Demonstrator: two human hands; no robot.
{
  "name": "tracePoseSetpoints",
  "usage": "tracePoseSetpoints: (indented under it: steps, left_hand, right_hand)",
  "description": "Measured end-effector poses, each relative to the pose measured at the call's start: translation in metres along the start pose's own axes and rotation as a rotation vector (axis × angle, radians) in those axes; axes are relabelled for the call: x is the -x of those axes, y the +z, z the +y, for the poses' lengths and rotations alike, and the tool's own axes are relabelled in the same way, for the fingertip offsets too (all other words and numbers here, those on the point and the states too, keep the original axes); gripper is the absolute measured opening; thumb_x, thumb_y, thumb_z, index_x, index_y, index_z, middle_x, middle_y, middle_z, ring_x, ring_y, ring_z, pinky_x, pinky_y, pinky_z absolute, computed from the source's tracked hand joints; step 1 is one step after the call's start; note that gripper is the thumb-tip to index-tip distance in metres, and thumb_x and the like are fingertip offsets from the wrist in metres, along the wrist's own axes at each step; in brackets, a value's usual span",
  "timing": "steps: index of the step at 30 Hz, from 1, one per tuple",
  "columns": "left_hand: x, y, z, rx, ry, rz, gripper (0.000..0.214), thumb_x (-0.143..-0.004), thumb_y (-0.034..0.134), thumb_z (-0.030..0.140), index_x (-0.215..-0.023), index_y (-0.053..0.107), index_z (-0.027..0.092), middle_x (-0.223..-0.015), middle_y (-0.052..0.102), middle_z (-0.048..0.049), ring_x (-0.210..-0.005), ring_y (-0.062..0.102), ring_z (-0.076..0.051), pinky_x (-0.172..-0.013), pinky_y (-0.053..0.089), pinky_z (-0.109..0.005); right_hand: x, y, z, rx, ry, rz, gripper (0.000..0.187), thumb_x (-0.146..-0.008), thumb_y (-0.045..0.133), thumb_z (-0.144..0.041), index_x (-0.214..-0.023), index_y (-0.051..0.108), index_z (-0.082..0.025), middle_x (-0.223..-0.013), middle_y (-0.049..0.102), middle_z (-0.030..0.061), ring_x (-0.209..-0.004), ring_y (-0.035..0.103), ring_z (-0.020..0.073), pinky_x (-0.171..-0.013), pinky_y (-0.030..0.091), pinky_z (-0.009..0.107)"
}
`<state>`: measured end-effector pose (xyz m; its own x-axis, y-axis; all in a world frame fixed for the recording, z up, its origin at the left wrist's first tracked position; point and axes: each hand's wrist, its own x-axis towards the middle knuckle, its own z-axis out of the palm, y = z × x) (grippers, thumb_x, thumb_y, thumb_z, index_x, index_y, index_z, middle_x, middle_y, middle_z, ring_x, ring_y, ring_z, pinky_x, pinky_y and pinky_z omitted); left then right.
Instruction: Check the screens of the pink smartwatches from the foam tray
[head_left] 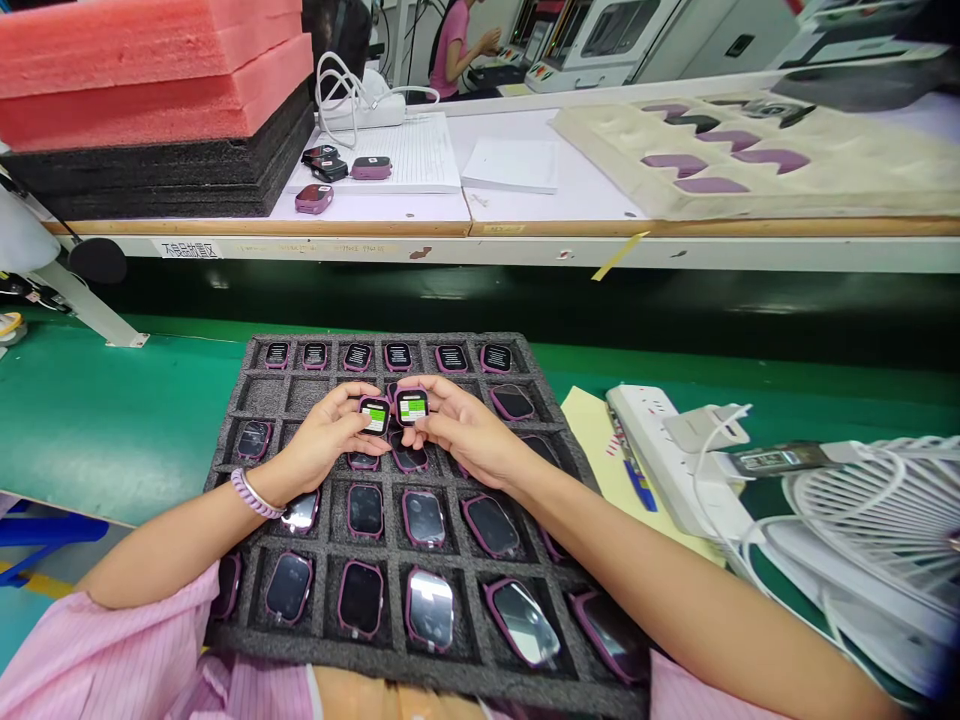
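My left hand (335, 432) grips a purple-framed smartwatch body (374, 416) whose lit screen shows green and white. Close beside it, my right hand (455, 425) is closed on a second smartwatch body (412, 407) with a similar green and white display. Both are held above a dark grey foam tray (319, 655) divided into square pockets. Watch bodies with dark screens lie in many pockets, such as one at the front (361, 598). Along the far row, several show white text on black (398, 357). My hands partly hide the middle pockets.
Red foam sheets (150, 60) sit on black foam (150, 180) on the shelf at left. More watch bodies (371, 168) lie near paper and a white cable. A cream tray (750, 180) is at right. Beside my right arm are a power strip (652, 440) and a fan (885, 520).
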<state>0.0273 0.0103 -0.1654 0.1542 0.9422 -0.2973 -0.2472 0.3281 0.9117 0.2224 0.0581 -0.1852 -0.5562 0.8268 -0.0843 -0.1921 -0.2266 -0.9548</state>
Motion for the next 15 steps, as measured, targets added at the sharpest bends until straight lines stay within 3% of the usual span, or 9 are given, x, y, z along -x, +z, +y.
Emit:
tracePoseSetpoints:
  steps: [5,15]
  left_hand:
    - [0.0012,0.0010,-0.0006,-0.031,0.038,0.020,0.040,-0.073,0.071,0.019,-0.110,0.055,0.018,-0.089,0.066,0.0016,-0.062,0.070,-0.012,-0.063,0.059,-0.022]
    - [0.0035,0.0029,0.0012,-0.059,0.063,0.041,0.035,-0.075,0.072,0.026,-0.103,0.054,0.018,-0.078,0.063,0.0038,-0.054,0.065,-0.010,-0.053,0.052,-0.018]
  right_hand:
    - [0.0000,-0.0010,0.0014,0.005,-0.012,-0.010,0.047,-0.072,0.068,-0.021,-0.117,0.055,-0.019,-0.085,0.065,0.0009,-0.067,0.065,0.0177,-0.062,0.049,0.029]
    - [0.0003,-0.0010,0.0007,0.015,-0.035,-0.019,0.045,-0.073,0.068,-0.021,-0.116,0.056,-0.020,-0.085,0.064,0.0006,-0.067,0.066,0.0182,-0.061,0.050,0.030]
